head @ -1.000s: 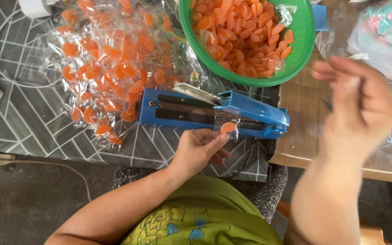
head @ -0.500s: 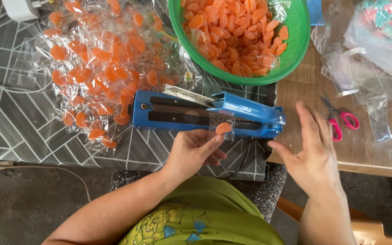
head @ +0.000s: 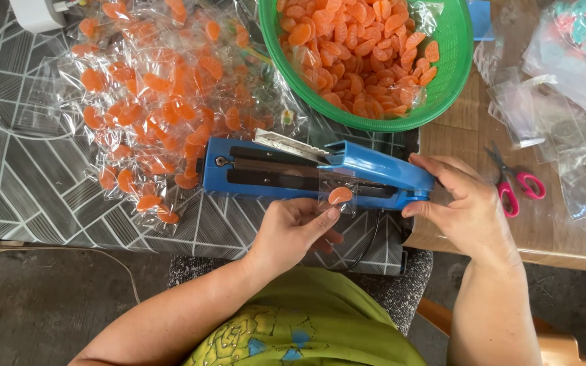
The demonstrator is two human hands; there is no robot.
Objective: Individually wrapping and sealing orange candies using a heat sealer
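My left hand [head: 291,230] pinches a small clear bag with one orange slice-shaped candy [head: 340,196] in it, held at the front edge of a blue heat sealer [head: 259,171]. The bag's top lies in the sealer's jaw. My right hand [head: 466,207] rests on the right end of the sealer's blue lever arm [head: 381,168], thumb under it and fingers over it. A green bowl [head: 442,95] full of loose orange candies stands just behind the sealer.
A heap of sealed candy bags [head: 157,102] covers the patterned table [head: 28,183] at left. Pink-handled scissors [head: 517,186] and empty clear bags [head: 551,129] lie on the brown board at right. A white device [head: 38,12] with a cord sits far left.
My right hand came down from the air at right and took hold of the sealer's lever end. My left hand kept the candy bag at the sealer.
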